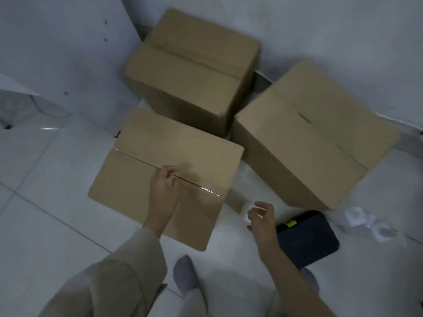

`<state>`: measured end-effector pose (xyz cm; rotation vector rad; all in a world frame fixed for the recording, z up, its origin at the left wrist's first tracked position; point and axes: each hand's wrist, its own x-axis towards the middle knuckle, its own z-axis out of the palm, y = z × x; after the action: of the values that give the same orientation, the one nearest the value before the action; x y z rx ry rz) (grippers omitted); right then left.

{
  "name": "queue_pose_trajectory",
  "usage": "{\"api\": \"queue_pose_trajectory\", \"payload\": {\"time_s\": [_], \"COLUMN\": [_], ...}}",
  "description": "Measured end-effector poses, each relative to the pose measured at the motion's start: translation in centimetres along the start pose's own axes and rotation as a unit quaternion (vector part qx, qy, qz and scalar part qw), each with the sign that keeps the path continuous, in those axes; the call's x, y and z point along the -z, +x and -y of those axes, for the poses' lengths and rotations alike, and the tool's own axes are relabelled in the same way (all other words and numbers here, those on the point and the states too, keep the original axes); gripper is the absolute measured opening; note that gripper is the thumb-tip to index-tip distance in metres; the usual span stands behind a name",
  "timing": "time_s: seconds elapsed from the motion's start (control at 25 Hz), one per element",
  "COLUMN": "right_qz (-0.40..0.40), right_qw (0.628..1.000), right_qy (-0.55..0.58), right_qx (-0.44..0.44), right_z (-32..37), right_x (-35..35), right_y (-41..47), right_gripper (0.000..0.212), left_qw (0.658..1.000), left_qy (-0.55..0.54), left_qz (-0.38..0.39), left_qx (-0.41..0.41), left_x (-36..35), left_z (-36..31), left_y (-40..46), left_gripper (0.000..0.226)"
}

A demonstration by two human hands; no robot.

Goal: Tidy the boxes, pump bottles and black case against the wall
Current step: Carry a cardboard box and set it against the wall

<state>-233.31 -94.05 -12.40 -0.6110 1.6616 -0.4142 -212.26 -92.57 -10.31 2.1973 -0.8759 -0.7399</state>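
Three brown cardboard boxes stand on the white tiled floor. The far box (192, 65) and the right box (309, 143) are by the wall, and the near box (164, 175) is in front of them. My left hand (164, 191) rests on the near box's top at its taped seam, fingers loosely bent and holding nothing. My right hand (261, 218) hovers low beside the black case (306, 236), fingers loosely curved and spread. A small white object (245, 210) lies on the floor right at its fingertips. White pump bottles (366, 223), blurred, lie right of the case.
A white cabinet panel (68, 53) stands at the left, and the grey wall (343, 30) runs behind the boxes. My feet in grey socks (184, 273) are on the tiles below the near box. Bare floor spreads to the left.
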Motion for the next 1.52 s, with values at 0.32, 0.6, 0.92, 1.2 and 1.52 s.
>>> {"api": "queue_pose_trajectory", "payload": {"time_s": [0.32, 0.6, 0.92, 1.2, 1.52], "right_qz": [-0.001, -0.022, -0.019, -0.019, -0.048], "right_qw": [0.997, 0.999, 0.999, 0.992, 0.967], "right_qy": [-0.047, -0.025, -0.015, -0.001, 0.025], "right_qx": [0.061, 0.015, 0.034, 0.122, 0.247], "right_z": [1.1, -0.7, 2.6, 9.6, 21.0], "right_x": [-10.7, -11.5, -11.1, -8.8, -8.2], "right_y": [3.1, 3.9, -0.5, -9.2, -14.3], "right_gripper": [0.049, 0.064, 0.068, 0.061, 0.059], "left_qw": [0.975, 0.944, 0.955, 0.967, 0.980], "left_qy": [0.163, 0.227, 0.213, 0.153, 0.087], "left_qz": [-0.001, 0.015, -0.093, -0.125, -0.155], "left_qx": [0.148, 0.239, 0.185, 0.162, 0.090], "left_x": [5.1, 7.5, 11.1, 18.4, 25.0], "left_z": [9.7, 11.9, 8.0, -1.3, -12.5], "left_y": [10.8, 14.0, 12.2, 10.1, 13.0], "left_gripper": [0.069, 0.119, 0.103, 0.096, 0.090]}}
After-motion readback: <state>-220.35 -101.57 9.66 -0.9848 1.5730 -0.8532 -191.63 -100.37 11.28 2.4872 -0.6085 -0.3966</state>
